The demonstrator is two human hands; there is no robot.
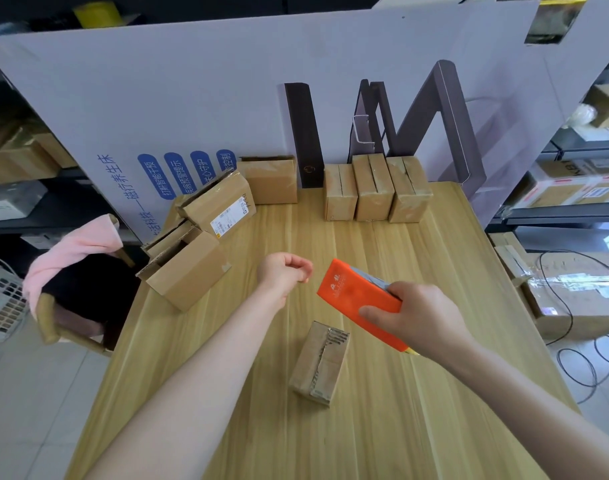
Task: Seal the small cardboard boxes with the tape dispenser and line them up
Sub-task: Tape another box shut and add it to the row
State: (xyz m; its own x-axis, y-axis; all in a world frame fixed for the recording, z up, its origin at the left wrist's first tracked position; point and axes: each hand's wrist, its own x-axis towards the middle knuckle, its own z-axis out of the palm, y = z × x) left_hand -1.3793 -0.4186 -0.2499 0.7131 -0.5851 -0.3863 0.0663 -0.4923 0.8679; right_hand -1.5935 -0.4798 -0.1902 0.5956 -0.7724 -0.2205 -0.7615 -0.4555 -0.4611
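A small taped box (319,363) lies on the wooden tabletop (382,427). Just beyond it and to its right, the right hand (417,317) holds an orange tape dispenser (358,297) with its fingers clamped round it. The dispenser's pale print is too blurred to read. Beyond the box to its left hovers the left hand (285,273), fingers loosely curled on nothing. Far beyond the box, three sealed boxes (372,188) stand side by side against a white board (178,98) printed "磁疗养生床" in blue. Farther left of the box, a labelled box (220,202) bears a white sticker, illegible.
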